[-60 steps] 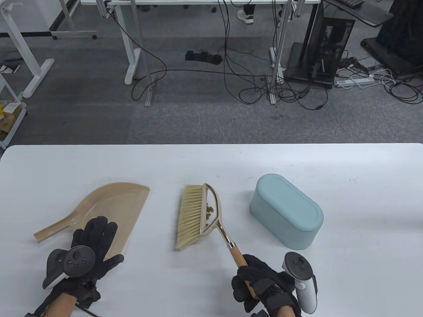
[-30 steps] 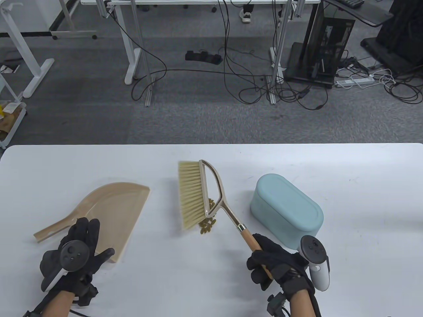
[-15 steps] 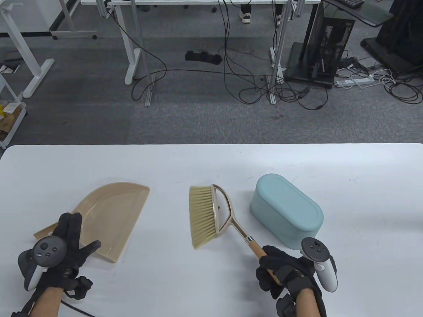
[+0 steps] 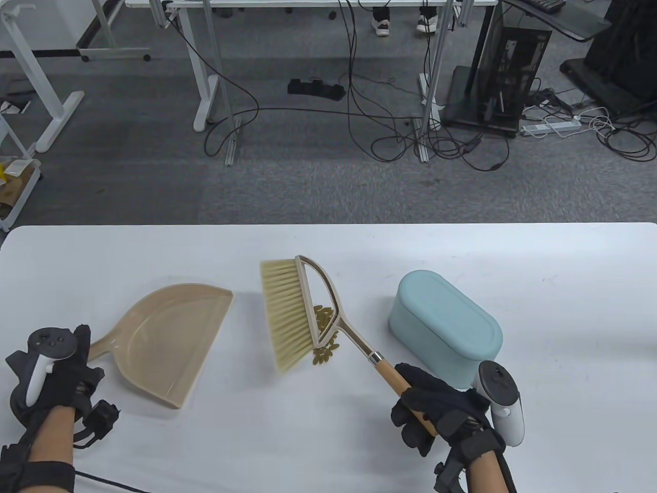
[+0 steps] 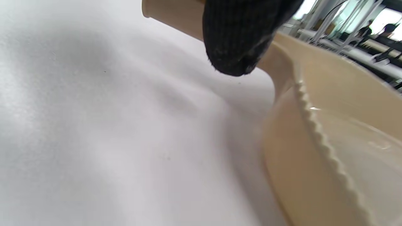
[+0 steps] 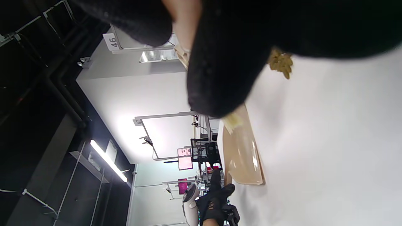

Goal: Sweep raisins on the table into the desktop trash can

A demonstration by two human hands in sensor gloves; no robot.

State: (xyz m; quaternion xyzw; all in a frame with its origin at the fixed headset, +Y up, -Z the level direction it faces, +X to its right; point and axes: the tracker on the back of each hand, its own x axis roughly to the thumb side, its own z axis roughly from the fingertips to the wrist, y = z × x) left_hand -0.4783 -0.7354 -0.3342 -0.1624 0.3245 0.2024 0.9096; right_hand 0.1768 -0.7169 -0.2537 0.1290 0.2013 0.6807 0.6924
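Note:
My right hand (image 4: 431,411) grips the wooden handle of the brush (image 4: 287,313) and holds its bristles just left of a small pile of raisins (image 4: 323,334) in the middle of the table. The raisins also show in the right wrist view (image 6: 281,62). The mint-green oval trash can (image 4: 444,328) stands right of the brush, its lid shut. My left hand (image 4: 56,370) is at the handle end of the beige dustpan (image 4: 169,339), which lies flat at the left. In the left wrist view a fingertip (image 5: 235,37) lies over the dustpan's handle (image 5: 176,15).
The white table (image 4: 328,452) ends at its far edge about halfway up the table view. Beyond it are grey carpet, desk legs and cables on the floor. The dustpan's toothed rim (image 5: 317,131) is close to my left wrist.
My left hand slid left, off the pan, to the dustpan's handle end. The brush swung back up and left, so the raisins show again beside its frame.

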